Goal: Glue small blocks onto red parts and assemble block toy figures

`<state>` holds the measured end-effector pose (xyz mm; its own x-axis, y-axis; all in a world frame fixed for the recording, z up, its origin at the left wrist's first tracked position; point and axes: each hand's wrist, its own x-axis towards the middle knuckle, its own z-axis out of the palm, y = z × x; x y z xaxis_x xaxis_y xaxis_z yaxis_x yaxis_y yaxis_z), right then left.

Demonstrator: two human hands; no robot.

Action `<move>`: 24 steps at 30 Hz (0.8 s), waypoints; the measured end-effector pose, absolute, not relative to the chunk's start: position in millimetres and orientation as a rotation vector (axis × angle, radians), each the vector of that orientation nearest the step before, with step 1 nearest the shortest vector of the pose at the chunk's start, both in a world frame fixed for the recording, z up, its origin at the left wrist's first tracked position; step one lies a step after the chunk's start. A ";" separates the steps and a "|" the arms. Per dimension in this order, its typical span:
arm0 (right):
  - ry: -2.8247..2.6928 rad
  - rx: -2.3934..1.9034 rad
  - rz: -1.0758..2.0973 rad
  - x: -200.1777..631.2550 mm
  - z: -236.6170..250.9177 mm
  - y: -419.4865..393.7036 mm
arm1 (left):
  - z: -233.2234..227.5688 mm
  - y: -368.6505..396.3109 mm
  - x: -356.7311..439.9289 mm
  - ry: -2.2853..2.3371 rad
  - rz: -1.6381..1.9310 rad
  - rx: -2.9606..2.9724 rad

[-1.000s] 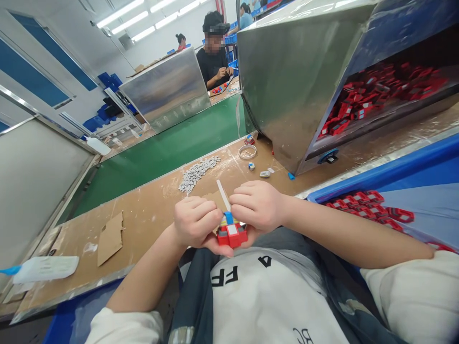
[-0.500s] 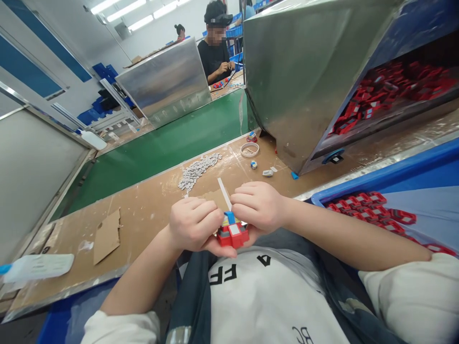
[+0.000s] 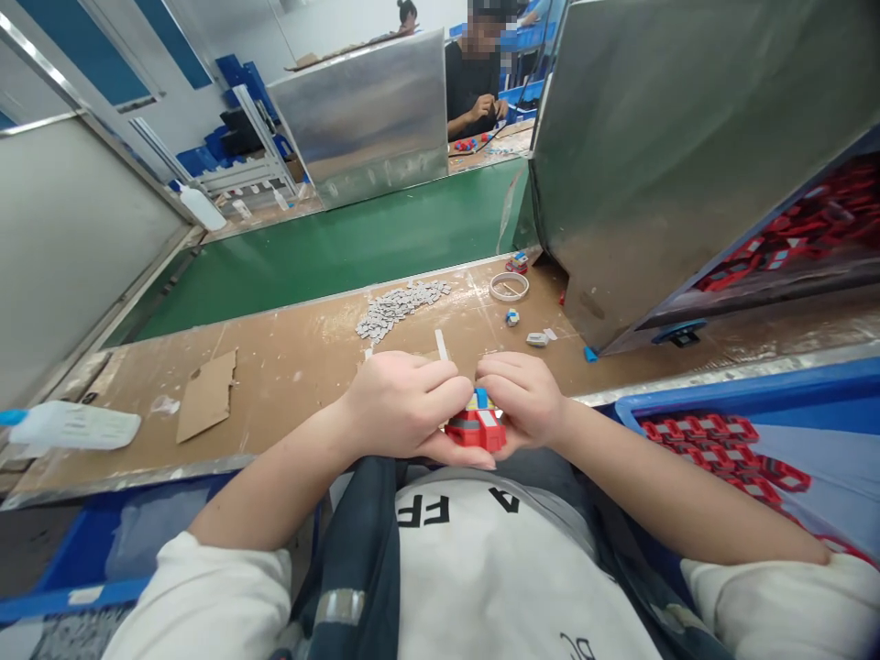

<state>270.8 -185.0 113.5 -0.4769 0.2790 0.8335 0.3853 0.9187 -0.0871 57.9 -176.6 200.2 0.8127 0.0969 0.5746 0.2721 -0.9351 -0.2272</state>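
Both hands meet close before the chest.
Left hand (image 3: pixel 405 403) and right hand (image 3: pixel 526 399) curl inward, fingertips pinched together, forearms angled in.

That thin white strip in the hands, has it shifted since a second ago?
Yes. The white strip now shows less above the left hand and stands more upright, judged against the pile of grey bits behind.

My left hand (image 3: pixel 405 408) and right hand (image 3: pixel 523 401) close together around a small red part (image 3: pixel 476 430) held just above my lap, with a thin white strip (image 3: pixel 441 346) sticking up between my fingers. Beyond my hands lies a heap of small grey pieces (image 3: pixel 399 305). To my right, a blue bin (image 3: pixel 790 394) holds more red parts.
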 end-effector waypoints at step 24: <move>-2.125 -0.445 -0.501 277.5 131.4 -192.6 | 193.0 -172.2 55.9 -0.096 -0.879 -2.682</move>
